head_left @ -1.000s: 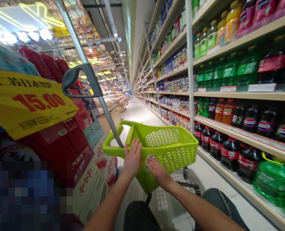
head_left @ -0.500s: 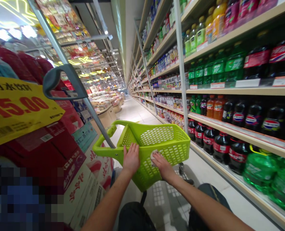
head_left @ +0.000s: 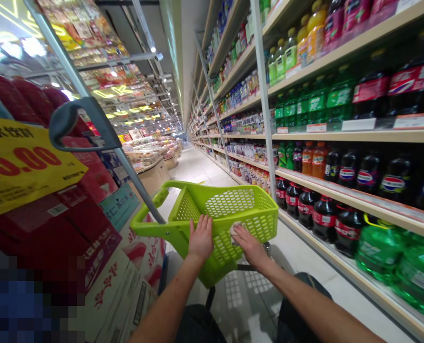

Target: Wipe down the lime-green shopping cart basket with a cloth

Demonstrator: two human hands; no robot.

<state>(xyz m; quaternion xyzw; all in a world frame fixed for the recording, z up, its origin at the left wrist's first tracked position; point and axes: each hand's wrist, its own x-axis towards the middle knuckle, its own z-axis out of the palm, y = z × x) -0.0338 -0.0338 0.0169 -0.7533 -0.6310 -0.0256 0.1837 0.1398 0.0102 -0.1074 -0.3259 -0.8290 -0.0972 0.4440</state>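
Note:
A lime-green plastic shopping basket (head_left: 219, 259) with slotted walls stands tilted on wheels, in front of my knees. Its long grey metal pole (head_left: 135, 183) rises to the upper left and carries a dark grey loop handle (head_left: 85, 125). My left hand (head_left: 201, 240) lies on the basket's near side, fingers stretched up to the top rim, holding nothing loose. Farther right, my right hand (head_left: 249, 243) presses a crumpled white cloth (head_left: 235, 233) against the slotted part of the same side. The fingers hide part of the cloth.
Shelves of drink bottles (head_left: 322, 214) line the right side. At the left stand stacked cartons (head_left: 122, 281) and a yellow price sign (head_left: 25, 164). The pale tiled floor (head_left: 193, 164) runs down the aisle past produce stands (head_left: 150, 164).
Both hands have slid a little to the right along the basket's side, the right one with the cloth. The whole view has shifted slightly, so the basket sits a bit farther left.

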